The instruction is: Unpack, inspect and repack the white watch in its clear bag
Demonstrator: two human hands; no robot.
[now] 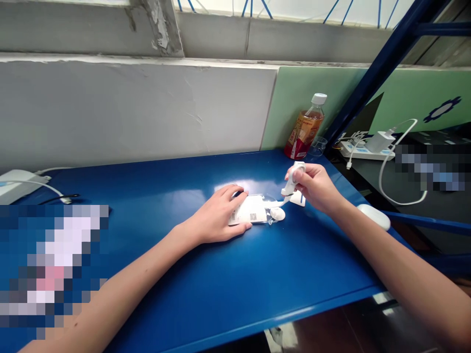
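My left hand (221, 212) lies flat on a clear plastic packet (253, 211) with a white label, pressing it onto the blue table (228, 284). My right hand (312, 186) is closed on a small white device (293, 179) held just above the packet's right end. A thin white strip runs from the device down toward a round white piece (277, 214) at the packet's edge. A small white card (299, 198) lies under my right hand.
A bottle of amber drink (306, 128) stands at the table's back right by a green panel. A power strip with charger and white cable (371, 146) lies further right. A white oval object (374, 215) rests at the right edge. A white device (16, 184) sits far left.
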